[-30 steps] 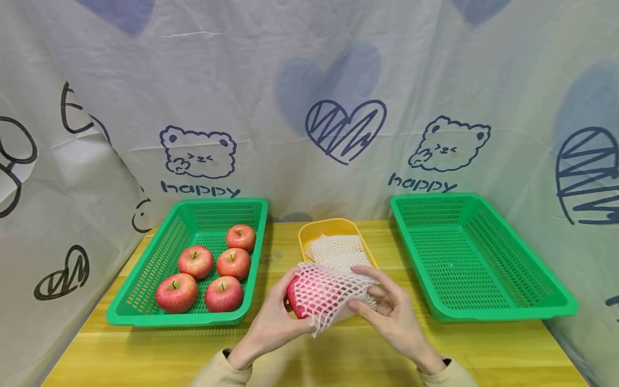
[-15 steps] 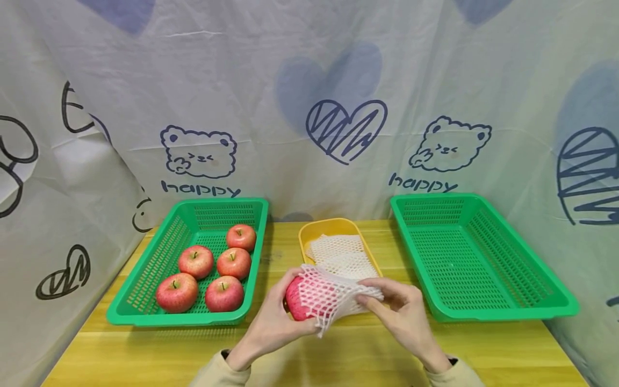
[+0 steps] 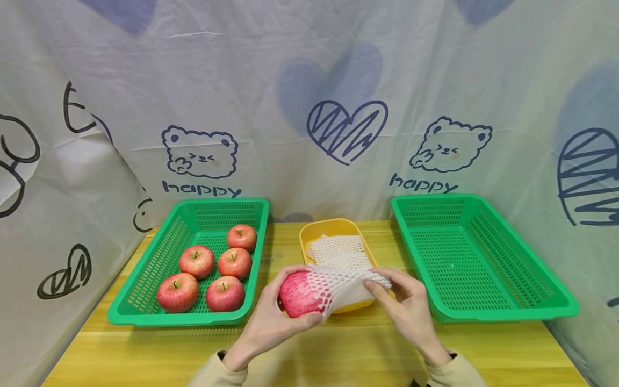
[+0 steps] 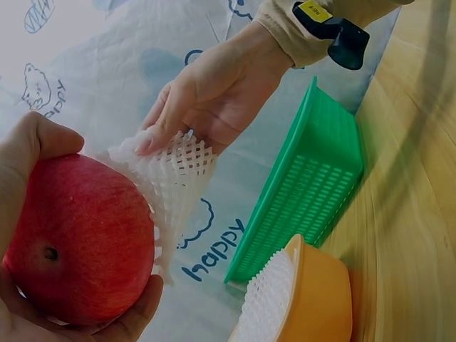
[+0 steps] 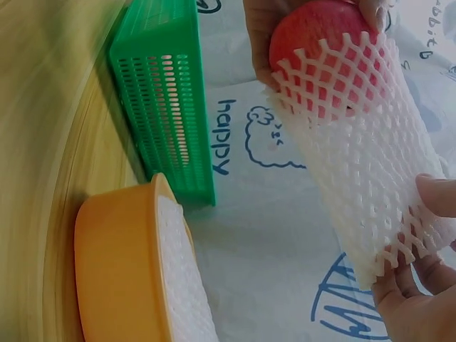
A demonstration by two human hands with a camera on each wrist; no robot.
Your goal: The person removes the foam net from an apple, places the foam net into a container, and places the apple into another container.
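Note:
My left hand (image 3: pixel 271 317) grips a red apple (image 3: pixel 299 294), thumb and fingers curled round its sides. A white foam net sleeve (image 3: pixel 338 287) covers the apple's right part. My right hand (image 3: pixel 408 306) pinches the far, narrower end of that sleeve between thumb and fingers. In the left wrist view the bare end of the apple (image 4: pixel 89 235) with its small dark hollow faces the camera. From the right wrist the net (image 5: pixel 356 171) looks stretched over part of the apple, its other end flattened at my fingertips. Both hands are raised in front of the yellow container.
A yellow container (image 3: pixel 307 232) holding several white foam nets (image 3: pixel 338 250) stands behind the hands. On the left, a green basket (image 3: pixel 121 309) carries several red apples (image 3: pixel 177 293). Another green basket (image 3: pixel 454 263), with nothing inside, stands at the right. A printed curtain hangs behind the table (image 3: pixel 309 355).
The net has slid rightward, so more of the apple is bare on the left. My right hand has shifted slightly right with the sleeve's end; the left hand moved slightly left with the apple.

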